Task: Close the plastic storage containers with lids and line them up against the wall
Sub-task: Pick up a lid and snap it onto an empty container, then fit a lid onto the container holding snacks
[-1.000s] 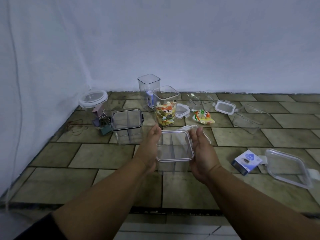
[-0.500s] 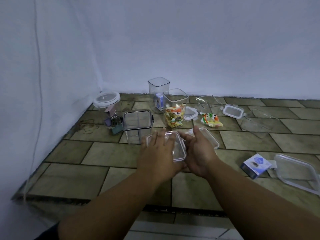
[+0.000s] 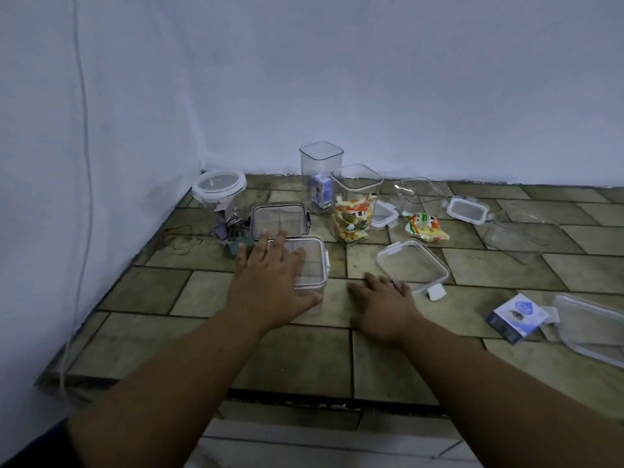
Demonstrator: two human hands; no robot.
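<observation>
Resting flat with fingers spread, a person's left hand (image 3: 270,282) covers the lidded square container (image 3: 310,265) on the tiled floor (image 3: 297,359), well short of the wall (image 3: 371,96). The right hand (image 3: 383,300) lies flat, gripping nothing, fingertips touching a loose lid (image 3: 413,263).

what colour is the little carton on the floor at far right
The carton is blue and white; the head view shows it best.

Clear square container (image 3: 309,265), white-rimmed lid on, upright on floor directly under left fingers (image 3: 270,246). Loose clear square lid (image 3: 413,265) flat on floor, near edge touching right fingers (image 3: 385,282). Second lidded container (image 3: 278,217) just beyond left fingertips.
</observation>
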